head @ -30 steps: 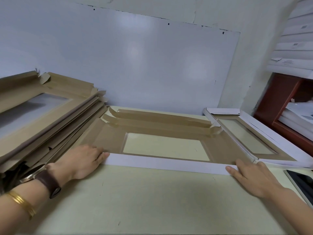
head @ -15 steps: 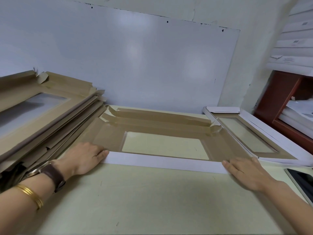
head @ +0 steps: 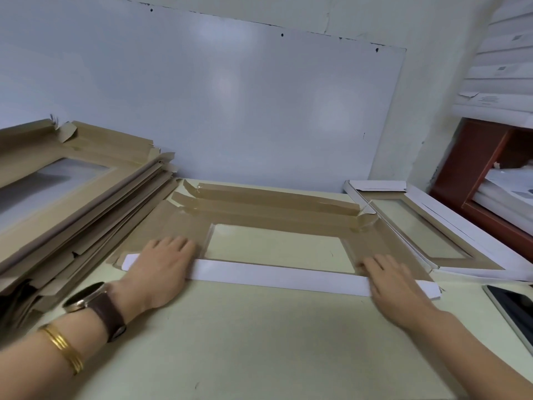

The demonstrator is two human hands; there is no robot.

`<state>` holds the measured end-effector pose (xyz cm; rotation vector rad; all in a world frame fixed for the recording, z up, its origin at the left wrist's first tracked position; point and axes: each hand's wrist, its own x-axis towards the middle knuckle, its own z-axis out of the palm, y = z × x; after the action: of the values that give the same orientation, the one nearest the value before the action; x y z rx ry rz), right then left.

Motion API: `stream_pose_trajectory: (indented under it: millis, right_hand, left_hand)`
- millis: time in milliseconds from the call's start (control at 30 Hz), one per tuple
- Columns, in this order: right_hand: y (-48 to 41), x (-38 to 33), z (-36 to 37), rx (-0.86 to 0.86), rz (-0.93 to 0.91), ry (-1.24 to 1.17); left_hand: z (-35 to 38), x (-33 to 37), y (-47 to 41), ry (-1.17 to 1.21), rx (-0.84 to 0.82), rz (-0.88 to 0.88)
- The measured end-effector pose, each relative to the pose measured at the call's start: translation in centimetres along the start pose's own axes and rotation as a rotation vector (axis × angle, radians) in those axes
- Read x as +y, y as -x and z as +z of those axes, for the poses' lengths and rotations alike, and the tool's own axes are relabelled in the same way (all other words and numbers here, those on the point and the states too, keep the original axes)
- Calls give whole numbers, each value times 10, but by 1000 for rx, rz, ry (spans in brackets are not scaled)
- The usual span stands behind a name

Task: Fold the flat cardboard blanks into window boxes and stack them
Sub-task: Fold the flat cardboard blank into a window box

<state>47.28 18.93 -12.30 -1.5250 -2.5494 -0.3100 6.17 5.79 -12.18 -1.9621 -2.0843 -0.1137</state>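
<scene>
Both flat, fingers straight: your left hand (head: 158,272) and right hand (head: 395,287) press each end of the white flap (head: 277,274), lying crosswise along the blank's (head: 259,215) near edge.

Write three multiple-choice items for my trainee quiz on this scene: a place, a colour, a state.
1. Where is the pile of blanks? A) right of the open blank B) left of it C) on the floor
2. What colour is the folded flap? A) red B) black C) white
3. How do the left hand and right hand lie? A) flat on the flap B) gripping a pen C) raised clear
B: the pile sits left of the blank. C: the strip shows white. A: straight fingers press it.
</scene>
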Motion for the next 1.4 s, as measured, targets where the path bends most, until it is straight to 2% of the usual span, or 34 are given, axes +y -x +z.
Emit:
stream_pose_trajectory:
  millis: [67, 133, 300, 433, 700, 867, 1400]
  right_hand:
    - [-3, -26, 0, 3, -48, -136]
    - [-6, -59, -2, 21, -89, -248]
    - [-20, -142, -3, -81, -188, -235]
    - [-29, -159, 2, -145, -188, -224]
    - [-34, -155, 10, -247, -181, -270]
    - [-32, -140, 9, -256, -197, -284]
    - [6, 1, 15, -274, 73, -248]
  left_hand:
    - [-2, 26, -2, 154, -18, 112]
    - [-2, 54, -5, 201, -42, 143]
    - [3, 99, -18, 207, -136, -6]
    - [12, 102, -27, 185, -184, -36]
    - [20, 99, -34, 221, -284, -53]
    - [18, 91, -31, 242, -292, -79]
    - [19, 6, -2, 272, -294, -181]
